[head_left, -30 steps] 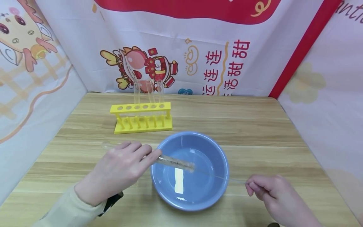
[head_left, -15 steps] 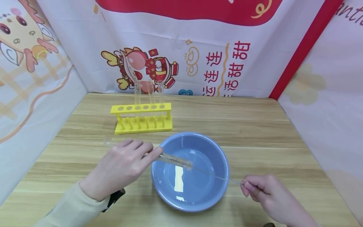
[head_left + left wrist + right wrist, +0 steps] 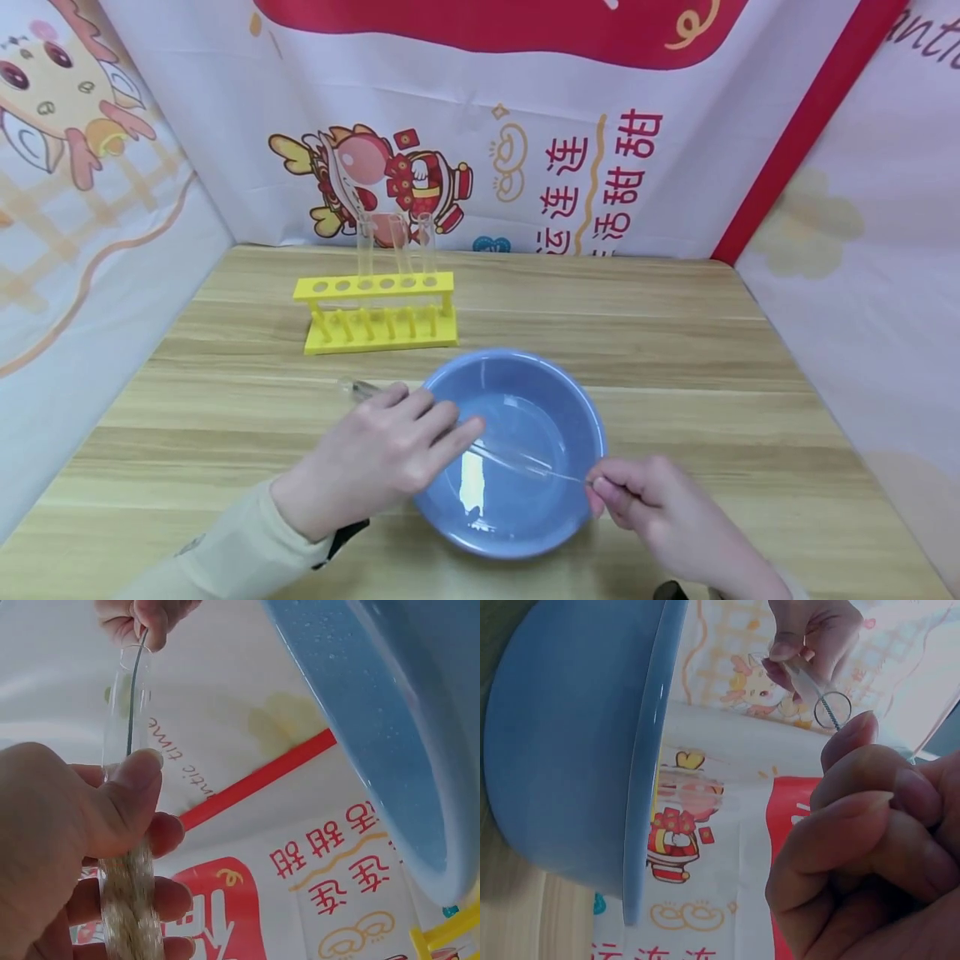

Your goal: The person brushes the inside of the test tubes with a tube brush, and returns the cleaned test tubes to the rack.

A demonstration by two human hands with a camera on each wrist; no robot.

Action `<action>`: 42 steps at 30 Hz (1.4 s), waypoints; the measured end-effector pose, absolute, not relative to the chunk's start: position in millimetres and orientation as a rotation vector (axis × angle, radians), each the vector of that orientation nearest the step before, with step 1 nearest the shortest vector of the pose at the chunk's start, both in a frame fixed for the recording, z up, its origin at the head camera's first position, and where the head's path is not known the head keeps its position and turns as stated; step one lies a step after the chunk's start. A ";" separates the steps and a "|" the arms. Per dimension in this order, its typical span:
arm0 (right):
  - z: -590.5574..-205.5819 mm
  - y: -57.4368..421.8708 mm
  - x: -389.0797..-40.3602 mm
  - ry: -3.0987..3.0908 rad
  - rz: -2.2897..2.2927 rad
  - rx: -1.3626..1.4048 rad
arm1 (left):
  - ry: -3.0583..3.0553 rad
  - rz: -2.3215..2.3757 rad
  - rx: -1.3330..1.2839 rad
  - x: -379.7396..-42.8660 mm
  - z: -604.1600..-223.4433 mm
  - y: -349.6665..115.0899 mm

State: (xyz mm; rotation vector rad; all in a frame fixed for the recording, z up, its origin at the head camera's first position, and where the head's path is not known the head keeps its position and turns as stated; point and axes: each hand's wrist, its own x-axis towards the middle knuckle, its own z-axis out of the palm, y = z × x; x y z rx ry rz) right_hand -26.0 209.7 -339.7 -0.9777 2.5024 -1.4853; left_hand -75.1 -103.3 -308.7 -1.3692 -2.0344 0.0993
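Note:
My left hand grips a clear glass test tube, tilted over the blue basin with its open mouth toward the right. Inside the tube is a test tube brush; its pale bristles show between the fingers in the left wrist view. The brush's thin twisted wire comes out through the mouth. My right hand pinches the end of that wire between thumb and forefinger, close to the tube's mouth and beside the basin's right rim. Water glistens in the basin.
A yellow test tube rack stands behind the basin to the left, with three clear tubes upright in its holes. Printed cloth walls the wooden table at the back and sides.
The brush has slid deeper into the tube, its bristles going from near the mouth toward the closed end. My hands have come closer together, left hand rightward, right hand leftward.

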 end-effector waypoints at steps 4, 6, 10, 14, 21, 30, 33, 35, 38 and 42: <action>-339.2 203.6 -28.3 2.490 -1.497 -1.008 | -2.032 0.119 -1.363 -74.0 -308.1 -100.3; -339.3 201.8 -29.8 2.497 -1.501 -1.021 | -2.041 0.110 -1.357 -73.6 -308.1 -99.6; -338.9 199.6 -31.5 2.515 -1.507 -1.031 | -2.066 0.092 -1.347 -72.8 -307.8 -99.8; -337.5 198.0 -32.2 2.518 -1.501 -1.009 | -2.073 0.107 -1.342 -72.2 -306.0 -99.8; -335.9 197.1 -32.4 2.509 -1.484 -0.987 | -2.047 0.135 -1.326 -71.6 -304.1 -98.9; -337.8 194.4 -35.2 2.693 -1.399 -0.987 | -2.064 0.129 -1.314 -71.9 -304.5 -98.2; -339.8 192.0 -38.1 2.861 -1.317 -1.017 | -2.128 0.083 -1.320 -72.3 -304.7 -99.1; -341.1 190.8 -40.1 2.955 -1.254 -1.051 | -2.161 0.065 -1.315 -72.7 -305.0 -100.1; -342.6 190.9 -42.8 3.101 -1.136 -1.124 | -2.175 0.039 -1.309 -73.9 -306.1 -102.5; -342.8 193.5 -47.0 3.307 -0.963 -1.251 | -2.192 0.019 -1.301 -76.6 -305.2 -104.4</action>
